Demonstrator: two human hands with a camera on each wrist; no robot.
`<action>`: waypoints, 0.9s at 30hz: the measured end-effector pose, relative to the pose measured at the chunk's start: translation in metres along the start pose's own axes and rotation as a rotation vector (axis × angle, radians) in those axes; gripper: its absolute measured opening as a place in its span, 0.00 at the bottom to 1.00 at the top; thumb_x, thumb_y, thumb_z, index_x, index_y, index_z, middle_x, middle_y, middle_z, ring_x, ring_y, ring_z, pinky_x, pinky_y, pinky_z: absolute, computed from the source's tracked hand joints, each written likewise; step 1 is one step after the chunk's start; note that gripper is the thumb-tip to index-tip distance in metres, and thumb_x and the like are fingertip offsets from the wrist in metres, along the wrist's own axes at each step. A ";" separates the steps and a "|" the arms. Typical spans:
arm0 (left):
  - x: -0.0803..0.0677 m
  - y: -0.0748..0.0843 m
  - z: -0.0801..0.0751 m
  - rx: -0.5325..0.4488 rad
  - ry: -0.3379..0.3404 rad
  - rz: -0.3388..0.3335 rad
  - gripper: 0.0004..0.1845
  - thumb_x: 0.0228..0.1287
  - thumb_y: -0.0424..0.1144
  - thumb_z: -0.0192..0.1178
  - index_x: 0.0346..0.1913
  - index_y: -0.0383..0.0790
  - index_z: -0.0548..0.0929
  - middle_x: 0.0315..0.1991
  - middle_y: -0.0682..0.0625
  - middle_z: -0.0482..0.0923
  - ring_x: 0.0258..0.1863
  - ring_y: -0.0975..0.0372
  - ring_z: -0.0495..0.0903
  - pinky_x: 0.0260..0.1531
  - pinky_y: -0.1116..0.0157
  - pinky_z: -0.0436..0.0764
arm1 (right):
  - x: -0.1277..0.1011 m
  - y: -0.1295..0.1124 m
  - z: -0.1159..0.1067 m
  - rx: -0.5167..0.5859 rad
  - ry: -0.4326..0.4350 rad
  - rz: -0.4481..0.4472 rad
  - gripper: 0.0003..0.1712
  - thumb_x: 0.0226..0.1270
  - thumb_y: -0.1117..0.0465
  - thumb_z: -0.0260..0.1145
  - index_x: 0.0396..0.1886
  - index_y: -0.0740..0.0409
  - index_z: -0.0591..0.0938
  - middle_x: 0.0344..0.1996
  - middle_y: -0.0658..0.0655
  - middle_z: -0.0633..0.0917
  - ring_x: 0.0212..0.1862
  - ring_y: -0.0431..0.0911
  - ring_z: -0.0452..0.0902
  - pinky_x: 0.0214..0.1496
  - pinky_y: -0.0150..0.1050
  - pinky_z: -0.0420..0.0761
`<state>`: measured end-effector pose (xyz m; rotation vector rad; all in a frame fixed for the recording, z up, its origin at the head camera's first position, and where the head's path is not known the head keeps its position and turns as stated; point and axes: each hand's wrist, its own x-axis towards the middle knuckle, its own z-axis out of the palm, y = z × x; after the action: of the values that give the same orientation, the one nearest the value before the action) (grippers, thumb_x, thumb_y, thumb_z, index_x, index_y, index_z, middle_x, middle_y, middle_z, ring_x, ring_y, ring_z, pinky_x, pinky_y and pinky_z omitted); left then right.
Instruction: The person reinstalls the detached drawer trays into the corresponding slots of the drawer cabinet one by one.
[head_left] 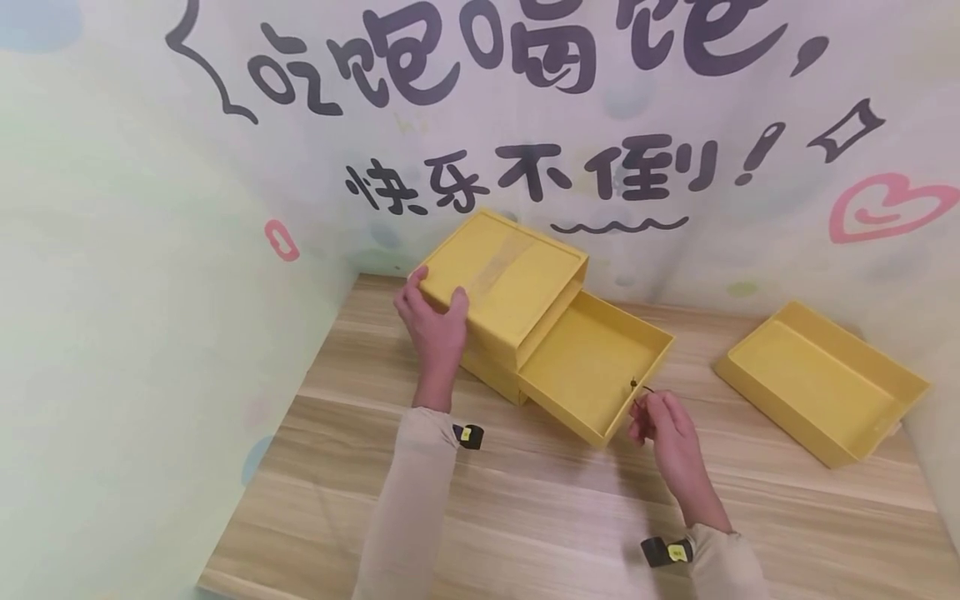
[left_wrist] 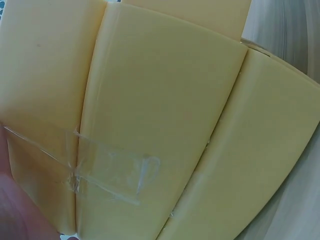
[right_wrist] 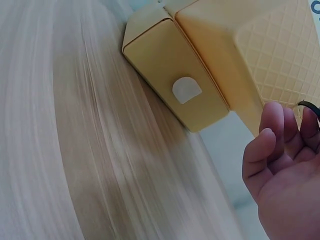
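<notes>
Wall banner (head_left: 600, 125) behind desk: large dark Chinese characters, top line partly cut off, reads roughly "吃饱喝饱,"; second line "快乐不倒!" with wavy underline. Pink heart sign at right. Yellow tags on wrist straps: print too small to read. Yellow boxes: no lettering.

A light wood-grain laminate desk (head_left: 525, 517) is set into a corner. Behind it, a pale printed backdrop wall (head_left: 750, 250) is covered with large dark handwritten-style characters (head_left: 480, 58), a pink heart outline (head_left: 888, 207) at the right and a small pink mark (head_left: 281, 240) at the left. A plain pale green wall (head_left: 112, 333) is seen at the left. Everything is evenly, softly lit.
</notes>
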<state>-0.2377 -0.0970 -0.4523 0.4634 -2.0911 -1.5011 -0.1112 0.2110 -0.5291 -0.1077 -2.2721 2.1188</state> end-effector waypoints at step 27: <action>-0.001 0.004 -0.006 0.070 0.007 -0.091 0.48 0.46 0.53 0.75 0.73 0.61 0.64 0.65 0.47 0.60 0.61 0.54 0.67 0.64 0.52 0.71 | 0.031 0.006 0.005 -0.100 -0.026 0.112 0.25 0.83 0.44 0.45 0.54 0.63 0.67 0.37 0.48 0.78 0.30 0.41 0.78 0.32 0.36 0.80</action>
<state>-0.2332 -0.1001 -0.4471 0.5971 -2.1487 -1.4779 -0.1421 0.2092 -0.5366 -0.2162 -2.4427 2.0681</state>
